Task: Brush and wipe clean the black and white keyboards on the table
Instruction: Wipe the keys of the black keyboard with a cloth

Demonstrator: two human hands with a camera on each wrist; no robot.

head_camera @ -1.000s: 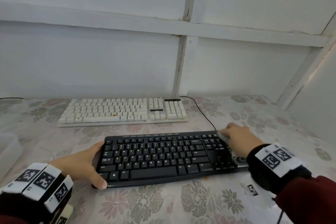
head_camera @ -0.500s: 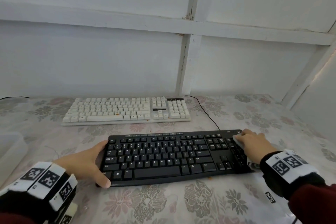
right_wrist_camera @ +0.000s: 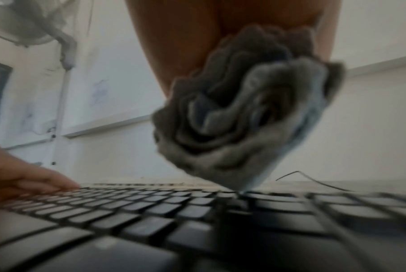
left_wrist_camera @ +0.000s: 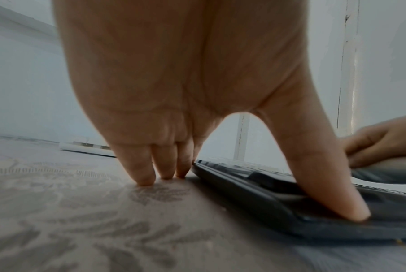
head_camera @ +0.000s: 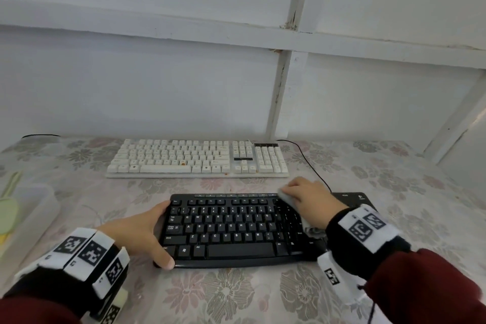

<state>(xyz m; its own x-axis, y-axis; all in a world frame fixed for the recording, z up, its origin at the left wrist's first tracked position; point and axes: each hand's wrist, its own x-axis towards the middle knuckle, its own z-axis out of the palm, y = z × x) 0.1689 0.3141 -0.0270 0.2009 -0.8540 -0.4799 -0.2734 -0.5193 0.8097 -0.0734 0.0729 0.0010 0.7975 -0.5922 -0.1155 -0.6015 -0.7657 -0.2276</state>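
The black keyboard lies near me on the flowered tablecloth, with the white keyboard behind it. My left hand braces the black keyboard's left end: the thumb presses its near corner and straight fingers stand on the cloth beside its edge. My right hand grips a bunched grey cloth and presses it on the keys right of the letter block. In the right wrist view the cloth hangs from the palm and touches the keys.
A clear plastic box with a pale green brush sits at the table's left edge. A black cable runs from the white keyboard past my right hand. The white panelled wall stands close behind.
My right hand has slid the cloth left, from the black keyboard's right end to the keys beside the letter block. The left hand has kept its place.
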